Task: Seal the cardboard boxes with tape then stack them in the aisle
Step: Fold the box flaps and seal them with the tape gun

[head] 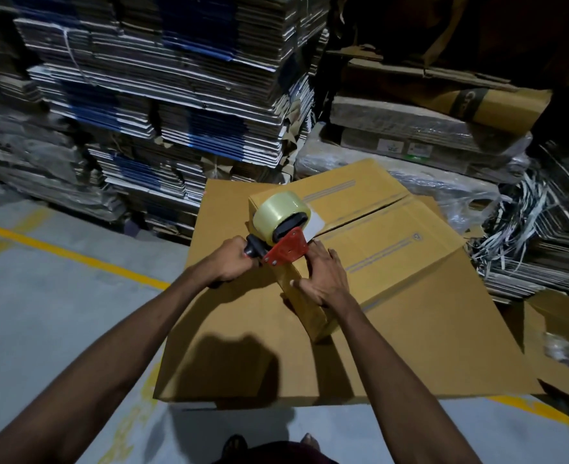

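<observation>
A small brown cardboard box [370,242] rests on a large flat brown cardboard sheet [243,329] on the grey concrete floor [42,313]. The left hand [229,262] grips the black handle of a red tape dispenser with a clear tape roll [285,226] at the box's near-left corner. The right hand [323,279] lies with fingers straight, pressing that corner just beside the dispenser.

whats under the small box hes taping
The small box sits on a larger cardboard box, which stands on the grey floor. Whatever is inside either box is hidden: the small box's flaps are folded shut.
</observation>
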`<state>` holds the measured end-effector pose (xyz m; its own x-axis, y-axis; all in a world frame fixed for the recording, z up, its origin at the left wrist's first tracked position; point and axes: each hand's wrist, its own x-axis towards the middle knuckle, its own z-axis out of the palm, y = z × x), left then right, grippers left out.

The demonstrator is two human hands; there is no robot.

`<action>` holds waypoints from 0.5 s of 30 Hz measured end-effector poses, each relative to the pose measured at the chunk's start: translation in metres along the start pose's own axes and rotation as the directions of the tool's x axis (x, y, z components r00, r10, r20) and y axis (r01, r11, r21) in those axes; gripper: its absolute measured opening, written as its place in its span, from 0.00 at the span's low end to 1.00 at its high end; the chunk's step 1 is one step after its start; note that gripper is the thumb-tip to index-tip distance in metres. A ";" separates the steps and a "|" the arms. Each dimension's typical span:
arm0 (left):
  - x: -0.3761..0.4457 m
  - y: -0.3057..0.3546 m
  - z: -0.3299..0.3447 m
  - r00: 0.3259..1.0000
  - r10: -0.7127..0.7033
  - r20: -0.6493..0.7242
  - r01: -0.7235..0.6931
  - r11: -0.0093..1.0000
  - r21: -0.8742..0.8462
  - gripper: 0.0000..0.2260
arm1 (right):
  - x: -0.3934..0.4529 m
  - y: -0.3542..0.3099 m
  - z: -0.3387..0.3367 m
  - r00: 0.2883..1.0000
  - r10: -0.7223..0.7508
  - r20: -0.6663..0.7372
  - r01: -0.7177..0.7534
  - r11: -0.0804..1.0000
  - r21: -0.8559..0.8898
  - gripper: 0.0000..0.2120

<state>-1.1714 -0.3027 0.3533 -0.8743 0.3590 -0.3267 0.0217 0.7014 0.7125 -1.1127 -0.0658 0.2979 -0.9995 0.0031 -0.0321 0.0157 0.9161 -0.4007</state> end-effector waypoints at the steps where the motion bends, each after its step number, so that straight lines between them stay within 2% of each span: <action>1: -0.001 -0.004 -0.001 1.000 -0.012 -0.006 0.012 1.000 0.007 0.07 | 0.000 0.001 0.000 1.000 0.001 0.002 -0.001 1.000 0.008 0.46; 6: -0.013 -0.034 -0.011 0.997 -0.078 -0.024 0.079 0.996 0.039 0.05 | 0.000 0.004 0.001 1.000 -0.002 0.026 0.002 1.000 -0.017 0.51; 10: -0.022 -0.054 -0.011 0.991 -0.127 -0.048 0.130 0.990 0.059 0.07 | -0.002 0.004 0.005 0.999 -0.015 0.037 0.015 1.000 -0.016 0.51; 15: -0.016 -0.045 0.004 0.996 -0.071 -0.045 0.079 0.973 0.218 0.06 | -0.004 0.005 0.007 0.999 -0.041 0.022 0.041 0.999 0.027 0.51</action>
<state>-1.1566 -0.3373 0.3239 -0.8947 0.2800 -0.3479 0.0576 0.8448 0.5319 -1.1084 -0.0644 0.2896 -0.9984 -0.0437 -0.0359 -0.0242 0.9042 -0.4263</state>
